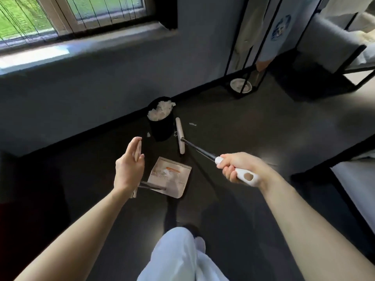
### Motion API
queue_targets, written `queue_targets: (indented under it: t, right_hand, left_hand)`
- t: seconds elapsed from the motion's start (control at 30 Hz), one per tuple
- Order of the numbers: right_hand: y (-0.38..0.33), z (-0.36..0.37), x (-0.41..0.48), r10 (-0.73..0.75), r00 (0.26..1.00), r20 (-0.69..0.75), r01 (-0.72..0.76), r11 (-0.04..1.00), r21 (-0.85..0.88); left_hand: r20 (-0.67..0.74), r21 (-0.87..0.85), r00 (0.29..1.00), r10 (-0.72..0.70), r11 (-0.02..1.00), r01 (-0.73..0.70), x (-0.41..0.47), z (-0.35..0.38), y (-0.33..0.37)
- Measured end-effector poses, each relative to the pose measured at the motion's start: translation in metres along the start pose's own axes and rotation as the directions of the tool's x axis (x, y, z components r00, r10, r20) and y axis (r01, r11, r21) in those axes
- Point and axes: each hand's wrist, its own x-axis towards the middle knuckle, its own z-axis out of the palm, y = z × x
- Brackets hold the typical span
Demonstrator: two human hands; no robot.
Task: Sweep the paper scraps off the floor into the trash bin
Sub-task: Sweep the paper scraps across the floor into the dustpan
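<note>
Two scraps [192, 124] beside bin [161, 126], well ahead of right hand [237, 169] gripping broom [180, 136]; left hand [128, 169] fingers [133, 148] straight.

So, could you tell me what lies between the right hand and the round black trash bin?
In the head view, the broom's black shaft and long white head.

Dim overall. Daylight from window [71, 15] at far left, blown out on sill [34, 57]. Dull sheen on dark floor [263, 128] toward far right. Soft throughout (slight motion blur). Wide-angle bending at edges; near-left corner darkened.
</note>
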Motion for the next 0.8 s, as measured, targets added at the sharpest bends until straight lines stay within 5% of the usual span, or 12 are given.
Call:
queue_targets:
  t: [0.5,0.8]
  right_hand:
    - [-0.245,-0.096,0.174,0.077,0.997,-0.013,-0.078,0.981,-0.178]
    - [-0.379,-0.129,0.291,0.100,0.991,-0.084,-0.128,0.885,-0.448]
  left_hand:
    - [-0.053,0.019,0.986,-0.160,0.987,0.161,0.181,0.125,0.040]
    - [-0.112,-0.003,0.951,-0.289,0.957,0.291,0.263,0.193,0.054]
